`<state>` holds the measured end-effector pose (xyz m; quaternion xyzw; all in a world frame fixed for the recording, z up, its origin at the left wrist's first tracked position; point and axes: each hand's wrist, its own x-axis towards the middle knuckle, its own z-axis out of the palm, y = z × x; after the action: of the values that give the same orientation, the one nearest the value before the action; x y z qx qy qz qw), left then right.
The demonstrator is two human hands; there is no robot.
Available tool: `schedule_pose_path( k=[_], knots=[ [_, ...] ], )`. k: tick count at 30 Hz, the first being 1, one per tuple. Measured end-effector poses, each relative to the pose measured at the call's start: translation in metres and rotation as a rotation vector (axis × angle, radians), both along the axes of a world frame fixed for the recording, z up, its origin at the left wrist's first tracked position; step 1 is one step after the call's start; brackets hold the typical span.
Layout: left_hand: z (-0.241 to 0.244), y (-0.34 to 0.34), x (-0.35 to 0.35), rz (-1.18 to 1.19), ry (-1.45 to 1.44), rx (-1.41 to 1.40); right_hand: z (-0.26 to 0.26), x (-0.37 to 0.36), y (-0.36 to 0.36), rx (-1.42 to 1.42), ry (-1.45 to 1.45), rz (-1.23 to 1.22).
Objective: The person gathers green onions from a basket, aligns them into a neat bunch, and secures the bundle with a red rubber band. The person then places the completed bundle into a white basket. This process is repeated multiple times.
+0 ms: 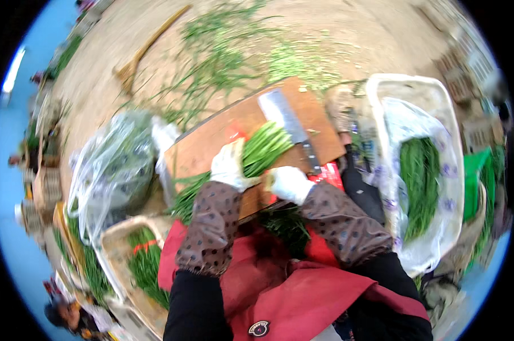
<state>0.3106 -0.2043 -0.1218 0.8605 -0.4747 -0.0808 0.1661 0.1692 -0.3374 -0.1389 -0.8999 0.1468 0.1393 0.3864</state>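
Note:
My left hand (229, 166), in a white glove, is closed around a bundle of garlic chives or similar green stalks (266, 148). The pale cut ends point to the upper right, and the leafy ends trail off the board's near left side. A red strip shows just beyond the left fingers. My right hand (289, 184), also gloved, is close to the board's near edge with its fingers curled; whether it holds anything cannot be made out. Both rest over a brown cutting board (197, 155). A cleaver (280, 111) lies flat on it, handle toward my right hand.
Loose leaves (223, 55) and pale trimmings (291, 64) litter the floor beyond. At left stand a clear plastic bag of greens (116, 162) and a crate (157, 223) holding a tied bundle. A white lined crate (456, 170) with greens (419, 187) is at right. Red plastic (330, 174) lies beside the board.

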Motion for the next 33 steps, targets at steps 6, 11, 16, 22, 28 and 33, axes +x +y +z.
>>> schedule_pose_path(
  k=[6, 11, 16, 22, 28, 33],
  knots=[
    [-0.006, -0.003, -0.003, -0.003, 0.06, 0.013, 0.025, -0.027, -0.008, 0.085, -0.004, -0.066],
    [0.022, -0.013, -0.013, -0.037, 0.118, 0.121, 0.117, -0.134, -0.065, 0.264, -0.506, -0.273],
    [0.054, 0.005, -0.036, -0.059, 0.298, -0.231, 0.101, -0.285, -0.139, 0.294, -0.694, -0.892],
    [0.088, 0.033, -0.073, 0.067, 0.452, -0.126, 0.004, -0.504, -0.197, 0.369, -0.085, -1.668],
    [0.118, 0.069, -0.102, 0.176, 0.517, -0.061, -0.009, -0.552, -0.217, -0.243, 0.349, -1.521],
    [0.128, 0.106, -0.117, 0.232, 0.517, -0.073, -0.034, -0.527, -0.225, -0.299, -0.076, -1.38]
  ],
)
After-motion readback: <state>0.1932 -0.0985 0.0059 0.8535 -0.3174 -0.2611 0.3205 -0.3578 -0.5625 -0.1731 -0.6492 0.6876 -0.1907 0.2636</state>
